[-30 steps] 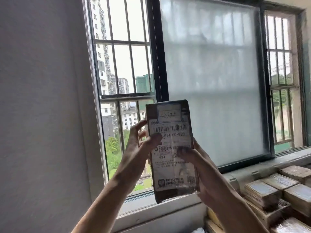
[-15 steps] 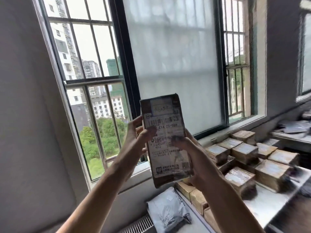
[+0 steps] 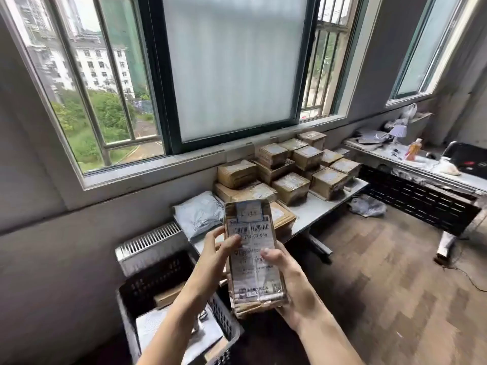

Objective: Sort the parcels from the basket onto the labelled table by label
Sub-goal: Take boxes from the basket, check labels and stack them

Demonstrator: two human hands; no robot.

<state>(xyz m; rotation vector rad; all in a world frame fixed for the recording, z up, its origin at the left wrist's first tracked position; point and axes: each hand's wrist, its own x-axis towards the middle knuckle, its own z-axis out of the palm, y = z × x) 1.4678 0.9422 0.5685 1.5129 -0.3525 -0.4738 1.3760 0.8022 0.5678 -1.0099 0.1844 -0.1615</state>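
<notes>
Right, my left hand [image 3: 214, 256] and right hand [image 3: 287, 277] have fingers [image 3: 233, 241] clamped on the parcel [image 3: 253, 262]. Basket [image 3: 158, 275] below, tabletop [image 3: 316, 206] beyond.

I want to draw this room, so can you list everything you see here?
held parcel: one, brown with white label, in both hands
basket: one, black, bottom left
basket parcels: at least two, brown and white, inside basket
table: one, pale grey, under the window
boxes: about a dozen, brown, stacked on table
bag: one, grey, table's left end
heater: one, white, behind basket
bottle: one, orange, far desk at right
left hand: one, grips held parcel's left edge
right hand: one, grips its lower right
</notes>
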